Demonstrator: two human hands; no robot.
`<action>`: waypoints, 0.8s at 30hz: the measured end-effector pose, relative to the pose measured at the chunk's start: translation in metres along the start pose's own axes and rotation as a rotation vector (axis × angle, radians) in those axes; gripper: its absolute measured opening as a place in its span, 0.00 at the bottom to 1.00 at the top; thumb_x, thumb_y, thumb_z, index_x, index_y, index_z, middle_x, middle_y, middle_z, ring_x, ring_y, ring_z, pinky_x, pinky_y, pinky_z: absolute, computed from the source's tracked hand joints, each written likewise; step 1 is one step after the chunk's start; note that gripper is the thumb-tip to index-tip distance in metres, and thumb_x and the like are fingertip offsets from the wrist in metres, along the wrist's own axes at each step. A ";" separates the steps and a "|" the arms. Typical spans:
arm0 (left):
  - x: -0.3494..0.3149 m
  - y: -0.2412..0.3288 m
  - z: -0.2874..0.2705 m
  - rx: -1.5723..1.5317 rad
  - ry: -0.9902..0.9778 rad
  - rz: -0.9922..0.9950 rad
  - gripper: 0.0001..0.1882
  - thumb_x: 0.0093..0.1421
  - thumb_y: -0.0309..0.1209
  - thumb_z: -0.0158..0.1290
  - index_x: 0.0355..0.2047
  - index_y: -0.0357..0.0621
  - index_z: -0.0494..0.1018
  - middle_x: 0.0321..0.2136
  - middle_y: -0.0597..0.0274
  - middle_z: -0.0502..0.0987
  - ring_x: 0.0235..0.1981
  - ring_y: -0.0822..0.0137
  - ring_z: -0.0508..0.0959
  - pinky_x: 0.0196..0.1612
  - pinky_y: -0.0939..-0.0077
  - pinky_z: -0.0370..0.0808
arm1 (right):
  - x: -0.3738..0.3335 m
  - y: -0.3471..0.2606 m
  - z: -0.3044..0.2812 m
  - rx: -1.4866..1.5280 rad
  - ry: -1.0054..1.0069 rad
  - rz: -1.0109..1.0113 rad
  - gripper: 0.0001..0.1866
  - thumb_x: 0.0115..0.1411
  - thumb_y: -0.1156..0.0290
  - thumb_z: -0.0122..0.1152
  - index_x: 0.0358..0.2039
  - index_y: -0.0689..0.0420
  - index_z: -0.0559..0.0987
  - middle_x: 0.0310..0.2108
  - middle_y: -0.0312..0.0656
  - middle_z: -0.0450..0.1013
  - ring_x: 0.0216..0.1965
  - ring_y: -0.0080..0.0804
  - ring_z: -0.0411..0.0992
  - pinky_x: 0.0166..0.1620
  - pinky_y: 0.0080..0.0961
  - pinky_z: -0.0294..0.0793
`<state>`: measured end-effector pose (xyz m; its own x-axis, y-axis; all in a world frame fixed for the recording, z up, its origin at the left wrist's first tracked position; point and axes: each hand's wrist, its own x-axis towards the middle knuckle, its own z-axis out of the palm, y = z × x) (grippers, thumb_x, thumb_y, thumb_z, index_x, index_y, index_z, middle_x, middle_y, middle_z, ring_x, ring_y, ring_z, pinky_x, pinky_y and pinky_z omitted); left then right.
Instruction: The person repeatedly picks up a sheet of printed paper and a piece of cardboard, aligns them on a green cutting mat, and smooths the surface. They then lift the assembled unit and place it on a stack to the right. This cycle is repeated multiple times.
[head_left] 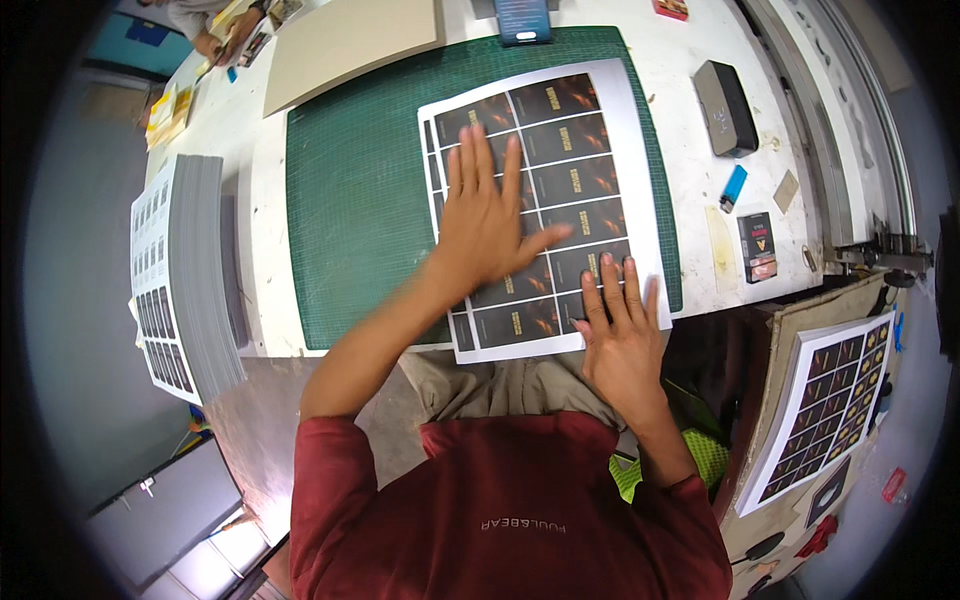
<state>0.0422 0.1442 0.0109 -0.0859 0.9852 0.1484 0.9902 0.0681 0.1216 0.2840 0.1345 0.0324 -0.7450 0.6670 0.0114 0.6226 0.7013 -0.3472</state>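
Observation:
A white printed sheet point(640, 160), covered with rows of black rectangular panels with orange patterns, lies at a slant on a green cutting mat point(360, 200). Its near edge hangs slightly past the mat toward me. My left hand point(482, 225) rests spread on the middle of the sheet, fingers pointing away and thumb out to the right. Near the sheet's lower right corner, my right hand point(622, 325) lies with fingers stretched over the paper. Neither hand grasps anything that shows. Whether more sheets lie beneath this one, I cannot tell.
A tall stack of printed sheets point(205, 270) stands on the left, and another printed stack point(825, 400) lies at lower right. A grey board point(350, 45), phone point(524, 20), black clock point(725, 110), blue lighter point(734, 188) and small box point(758, 248) surround the mat. Another person's hands point(225, 45) work at far left.

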 end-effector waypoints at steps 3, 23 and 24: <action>0.086 -0.001 0.031 -0.062 0.110 -0.005 0.57 0.60 0.72 0.34 0.68 0.26 0.46 0.66 0.19 0.43 0.70 0.32 0.39 0.69 0.38 0.35 | 0.002 0.001 0.000 0.059 0.019 -0.020 0.32 0.57 0.67 0.62 0.63 0.59 0.68 0.68 0.52 0.55 0.70 0.57 0.50 0.68 0.58 0.46; -0.114 0.011 -0.031 -0.919 0.278 -0.117 0.44 0.65 0.41 0.52 0.70 0.33 0.42 0.71 0.38 0.43 0.73 0.46 0.42 0.72 0.56 0.40 | 0.061 0.072 -0.026 0.648 0.396 0.225 0.29 0.60 0.71 0.65 0.60 0.68 0.69 0.51 0.58 0.74 0.53 0.42 0.74 0.56 0.33 0.72; -0.108 -0.002 -0.026 -0.950 0.374 -0.307 0.44 0.67 0.43 0.50 0.70 0.31 0.40 0.71 0.37 0.41 0.73 0.46 0.41 0.72 0.57 0.40 | 0.072 0.094 -0.009 0.751 0.329 0.235 0.35 0.62 0.71 0.63 0.66 0.66 0.60 0.59 0.60 0.67 0.58 0.42 0.69 0.61 0.32 0.67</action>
<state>0.0471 0.0339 0.0201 -0.5055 0.8247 0.2537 0.4429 -0.0044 0.8966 0.2910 0.2503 0.0090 -0.4360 0.8952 0.0927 0.3418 0.2600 -0.9031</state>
